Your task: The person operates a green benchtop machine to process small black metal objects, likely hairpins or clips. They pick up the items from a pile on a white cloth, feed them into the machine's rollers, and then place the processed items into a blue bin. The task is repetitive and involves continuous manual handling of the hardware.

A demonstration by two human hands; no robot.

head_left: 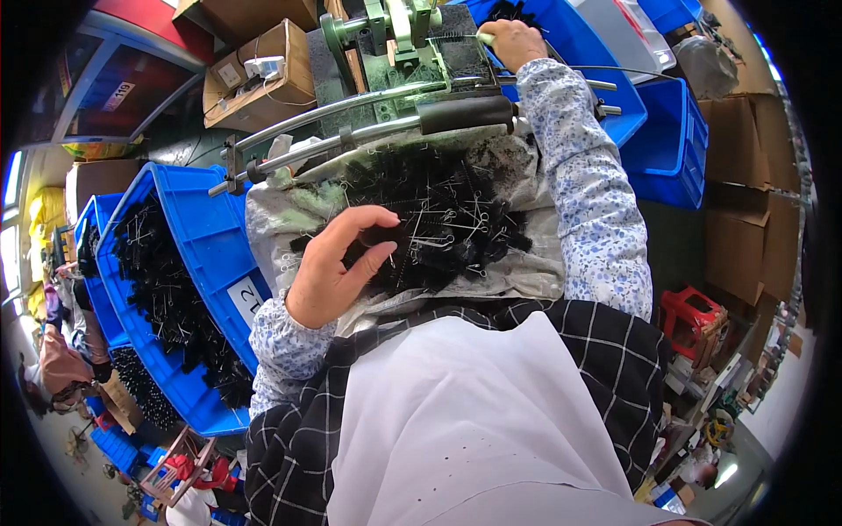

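My left hand (338, 263) hovers at the near left side of a heap of small black-bristled wire brushes (443, 210), thumb and fingers curved apart with a gap between them. The brushes have thin metal stems, several ending in loops, and lie on a pale, stained cloth (535, 263) over my lap. My right hand (517, 42) reaches far forward to the right side of a metal machine (399, 53). Its fingers are closed around something with a pale end beside the thumb; the rest is hidden. A thin bristled wire (452, 37) stretches across the machine just left of that hand.
Metal rods and a dark roller (465, 114) cross between me and the machine. A blue crate (197, 237) full of black brushes stands at left. Blue bins (667, 140) stand at right. A cardboard box (263, 74) sits behind left, and a red stool (693, 324) is at right.
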